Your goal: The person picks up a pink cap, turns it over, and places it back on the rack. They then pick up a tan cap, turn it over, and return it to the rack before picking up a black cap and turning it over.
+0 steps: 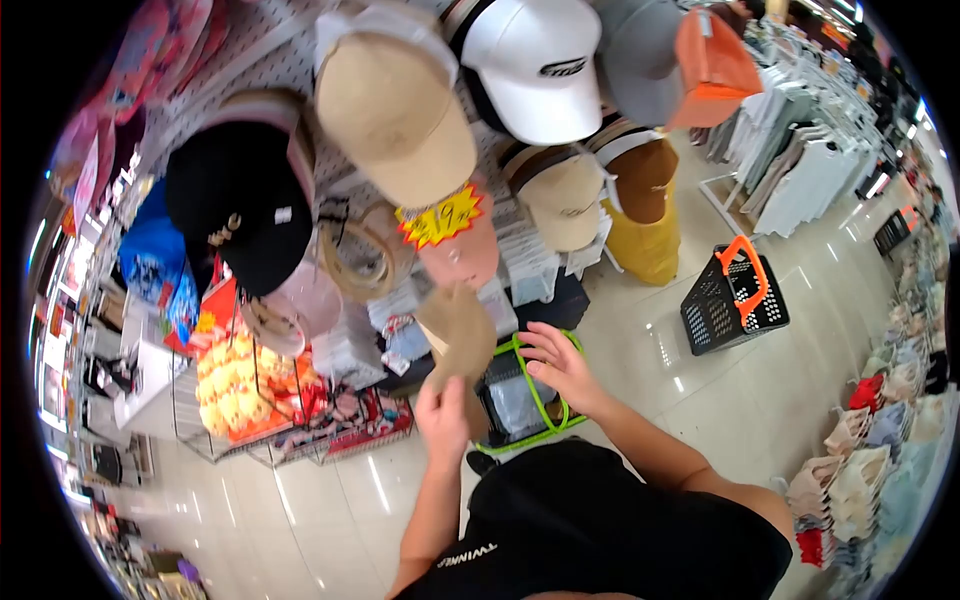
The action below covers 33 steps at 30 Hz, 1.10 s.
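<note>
Tan cloth, smeared a little by motion, makes up the cap [462, 335] I have in the left hand [443, 415]. The fingers of that hand are closed around the cap's lower edge, thumb up along it; I think it is the brim being pinched, though the blur keeps me from being sure. The cap is held up in front of the display, just below the pink cap [466, 256] and its yellow price sign [440, 214]. My right hand [562, 370] is open and empty, fingers loosely spread and pointing toward the cap, well short of it. From my camera it overlaps the green-trimmed basket [530, 438] (I can't tell whether any finger touches the handle), and something wrapped in clear plastic [519, 403] lies inside. Higher up hang a larger beige cap [395, 110], a white cap [535, 65] and, to the left, a black cap [235, 195]. Off to the right, a black basket [708, 305] with an orange handle stands on the glossy floor [640, 355].
</note>
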Tool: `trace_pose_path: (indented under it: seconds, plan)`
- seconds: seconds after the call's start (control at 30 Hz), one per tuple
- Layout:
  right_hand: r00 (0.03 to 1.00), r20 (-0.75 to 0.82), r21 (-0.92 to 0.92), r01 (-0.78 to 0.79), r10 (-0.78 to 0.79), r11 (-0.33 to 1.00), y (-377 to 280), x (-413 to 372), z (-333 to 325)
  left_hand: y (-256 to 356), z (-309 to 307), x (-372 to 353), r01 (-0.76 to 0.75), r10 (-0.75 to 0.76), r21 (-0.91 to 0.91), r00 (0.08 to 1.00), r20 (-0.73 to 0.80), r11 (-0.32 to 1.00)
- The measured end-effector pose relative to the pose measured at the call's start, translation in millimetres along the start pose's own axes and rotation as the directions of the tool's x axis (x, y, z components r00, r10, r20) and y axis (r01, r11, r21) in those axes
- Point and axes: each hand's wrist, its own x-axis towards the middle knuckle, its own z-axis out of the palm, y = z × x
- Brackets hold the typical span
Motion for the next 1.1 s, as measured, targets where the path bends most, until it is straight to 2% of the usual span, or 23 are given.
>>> trace_pose_path:
  seconds: [0.03, 0.07, 0.1, 0.17, 0.2, 0.23, 0.27, 0.3, 0.33, 0.37, 0.43, 0.5, 0.7, 0.73, 0.77, 0.8, 0.83, 0.87, 0.9, 0.93, 0.97, 1.03, 1.1]
  plan:
    - [0.995, 0.095, 0.067, 0.000, -0.007, 0.998, -5, -4, 10, 5, 10, -1, -0.120, 0.112, 0.211, 0.992, 0.051, 0.970]
    - [0.982, 0.188, 0.134, -0.043, 0.017, 0.990, -6, -6, 19, 6, 17, -1, -0.341, 0.297, 0.379, 0.939, 0.173, 0.860]
    - [0.978, 0.201, 0.141, -0.078, 0.048, 0.987, 0, -5, 25, 7, 24, -1, -0.543, 0.431, 0.497, 0.839, 0.331, 0.676]
    - [0.990, 0.097, 0.115, 0.087, -0.099, 0.989, 9, 0, 34, 10, 40, -3, -0.612, 0.395, 0.565, 0.790, 0.469, 0.553]
    - [0.999, -0.015, 0.082, 0.031, -0.030, 0.996, 9, 5, 33, 13, 44, -8, -0.594, 0.379, 0.576, 0.804, 0.459, 0.562]
    - [0.977, -0.180, 0.179, -0.083, 0.116, 0.980, 2, 4, 37, 18, 47, -12, -0.622, 0.338, 0.566, 0.777, 0.531, 0.541]
    - [0.972, -0.200, 0.213, -0.077, 0.121, 0.974, 4, 8, 33, 23, 48, -16, -0.651, 0.296, 0.550, 0.744, 0.599, 0.522]
    - [0.967, -0.221, 0.247, -0.068, 0.124, 0.967, 6, 11, 27, 27, 47, -19, -0.641, 0.288, 0.555, 0.752, 0.593, 0.531]
    - [0.953, -0.259, 0.168, -0.118, 0.160, 0.979, -1, 11, 22, 32, 45, -20, -0.650, 0.285, 0.517, 0.734, 0.616, 0.557]
    - [0.952, -0.259, 0.166, -0.126, 0.166, 0.978, -2, 15, 18, 35, 43, -21, -0.660, 0.287, 0.477, 0.714, 0.639, 0.580]
    - [0.966, -0.254, 0.239, 0.023, 0.040, 0.971, -4, 22, 12, 36, 35, -24, -0.671, 0.328, 0.439, 0.704, 0.630, 0.597]
    - [0.962, -0.271, 0.229, 0.032, 0.032, 0.973, -14, 25, 5, 34, 26, -25, -0.714, 0.448, 0.375, 0.677, 0.583, 0.591]
    - [0.944, -0.321, 0.206, -0.005, 0.072, 0.979, -29, 24, 0, 31, 12, -22, -0.681, 0.491, 0.364, 0.721, 0.490, 0.636]
    - [0.945, -0.320, 0.205, -0.006, 0.073, 0.979, -27, 23, 3, 32, 14, -22, -0.615, 0.447, 0.323, 0.766, 0.462, 0.720]
    - [0.943, -0.326, 0.004, 0.067, -0.062, 0.998, -22, 20, 10, 33, 15, -21, -0.540, 0.397, 0.277, 0.808, 0.437, 0.795]
    - [0.933, -0.304, -0.196, 0.137, -0.193, 0.971, -17, 16, 18, 31, 13, -20, -0.390, 0.255, 0.237, 0.856, 0.451, 0.890]
    - [0.927, -0.264, -0.358, 0.163, -0.267, 0.919, -17, 10, 31, 27, 17, -17, -0.387, 0.253, 0.237, 0.857, 0.448, 0.891]
    - [0.918, -0.212, -0.509, 0.189, -0.335, 0.840, -16, 3, 46, 22, 25, -12, -0.207, 0.194, -0.005, 0.904, 0.380, 0.978]
    - [0.901, -0.131, -0.638, 0.243, -0.414, 0.730, -1, 1, 54, 19, 31, -4, -0.027, 0.115, -0.260, 0.937, 0.330, 0.965]
    - [0.876, -0.036, -0.746, 0.296, -0.481, 0.597, 19, -1, 59, 23, 36, 5, 0.060, 0.079, -0.352, 0.927, 0.366, 0.934]
    - [0.855, 0.028, -0.789, 0.337, -0.517, 0.514, 25, -7, 69, 27, 40, 7, 0.100, 0.023, -0.346, 0.943, 0.333, 0.933]
    - [0.882, 0.134, -0.863, 0.329, -0.452, 0.384, 25, -17, 81, 20, 41, 15, 0.026, -0.004, -0.135, 0.987, 0.158, 0.990]
    - [0.916, 0.190, -0.862, 0.328, -0.354, 0.386, 15, -22, 83, 27, 27, 20, 0.068, -0.039, -0.156, 0.983, 0.181, 0.985]
